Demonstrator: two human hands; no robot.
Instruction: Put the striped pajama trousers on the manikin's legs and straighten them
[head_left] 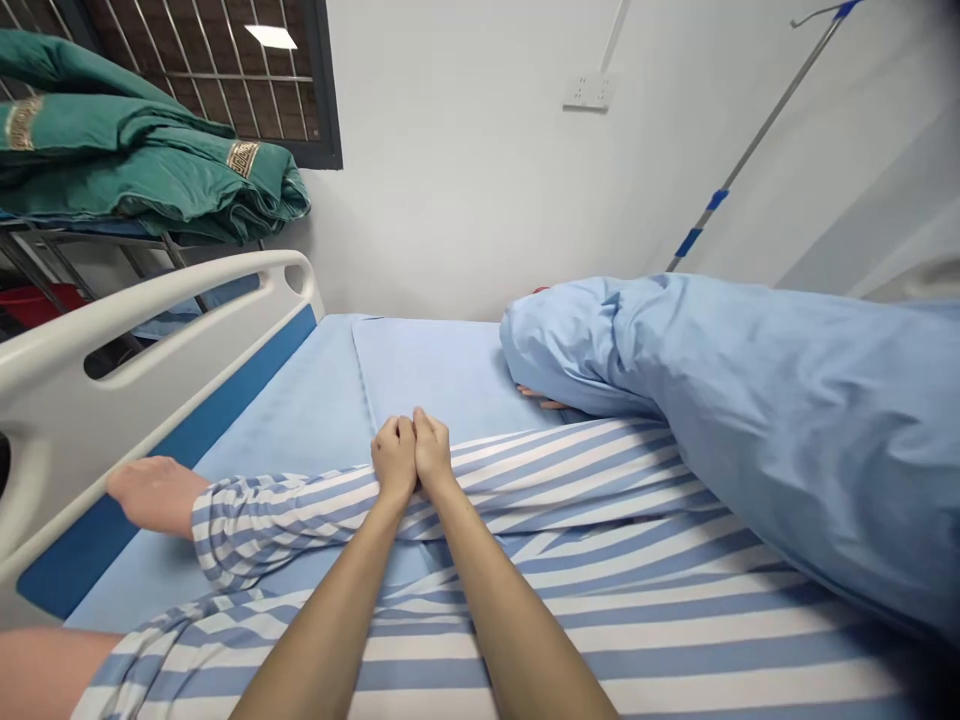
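My left hand (394,456) and my right hand (433,450) are side by side, touching, with the fingers of both curled into fists. They are at the far leg of blue-and-white striped trousers (570,460), around its middle. I see nothing held in either fist, though their undersides are hidden. The trousers are on a figure lying on the bed; whether it is a person or a manikin I cannot tell. Its bare far foot (161,495) points left, and part of the near lower leg (52,670) shows at the lower left.
A light blue quilt (787,400) covers the figure's upper part, with fingertips (541,398) showing under its edge. The bed's end board (157,310) rises at left. Behind it lie green folded covers (150,170). A drip pole (772,120) stands at back right.
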